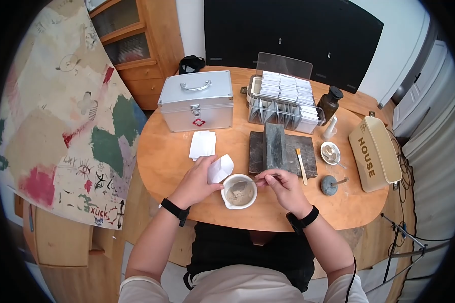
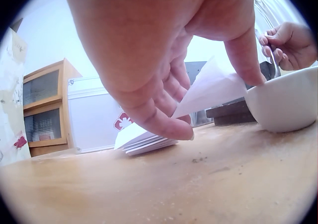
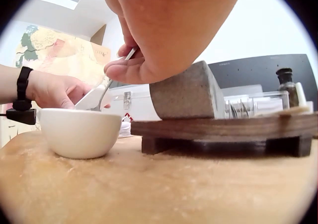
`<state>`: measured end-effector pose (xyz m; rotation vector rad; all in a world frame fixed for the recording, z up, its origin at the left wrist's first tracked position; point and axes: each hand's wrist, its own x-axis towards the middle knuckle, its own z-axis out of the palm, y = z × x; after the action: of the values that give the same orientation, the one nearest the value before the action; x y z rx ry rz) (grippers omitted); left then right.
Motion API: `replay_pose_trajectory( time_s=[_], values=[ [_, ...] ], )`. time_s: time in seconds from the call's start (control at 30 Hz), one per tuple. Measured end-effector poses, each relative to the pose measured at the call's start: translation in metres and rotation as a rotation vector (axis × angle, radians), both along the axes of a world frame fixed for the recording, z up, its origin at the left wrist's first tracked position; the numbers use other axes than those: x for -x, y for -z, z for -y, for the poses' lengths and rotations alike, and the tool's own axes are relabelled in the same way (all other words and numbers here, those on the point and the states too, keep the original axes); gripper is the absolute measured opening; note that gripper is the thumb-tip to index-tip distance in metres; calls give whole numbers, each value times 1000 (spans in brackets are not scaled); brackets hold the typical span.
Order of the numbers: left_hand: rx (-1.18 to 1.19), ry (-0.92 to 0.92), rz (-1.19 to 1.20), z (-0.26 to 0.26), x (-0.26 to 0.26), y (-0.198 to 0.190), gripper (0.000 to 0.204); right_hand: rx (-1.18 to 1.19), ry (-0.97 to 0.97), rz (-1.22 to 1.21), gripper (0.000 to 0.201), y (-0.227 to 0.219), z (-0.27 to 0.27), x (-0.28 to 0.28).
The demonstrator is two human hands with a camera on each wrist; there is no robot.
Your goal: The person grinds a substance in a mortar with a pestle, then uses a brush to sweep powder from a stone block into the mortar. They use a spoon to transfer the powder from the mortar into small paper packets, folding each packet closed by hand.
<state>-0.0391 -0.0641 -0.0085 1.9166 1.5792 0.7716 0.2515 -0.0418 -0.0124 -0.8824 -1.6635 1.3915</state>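
Note:
In the head view a white spouted bowl stands near the table's front edge, with beige powder inside. My left hand holds a folded white paper packet at the bowl's left rim. Its thumb reaches down to that rim in the left wrist view, and the packet tilts between thumb and fingers. From the other side, my right hand pinches the handle of a metal spoon. The spoon's head is over the powder, inside the rim.
Behind lie a stack of white papers, a metal case and a clear box of packets. A dark wooden board bears a grey stone block and a brush. Rightward are a small dish, a stone with a wooden handle and a bin.

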Motion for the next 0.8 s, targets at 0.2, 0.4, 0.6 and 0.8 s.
replay_pose_trajectory(
  time_s=[0.2, 0.4, 0.6, 0.8],
  values=[
    [19, 18, 0, -1, -1, -1, 84, -664, -50, 321, 14, -25, 9, 9],
    [26, 24, -2, -1, -1, 1, 83, -208, 104, 319, 14, -31, 14, 15],
    [36, 21, -7, 2, 0, 0, 83, 64, 171, 101, 17, -3, 13, 17],
    [49, 27, -4, 3, 0, 0, 83, 225, 267, -100, 18, 21, 21, 20]
  ],
)
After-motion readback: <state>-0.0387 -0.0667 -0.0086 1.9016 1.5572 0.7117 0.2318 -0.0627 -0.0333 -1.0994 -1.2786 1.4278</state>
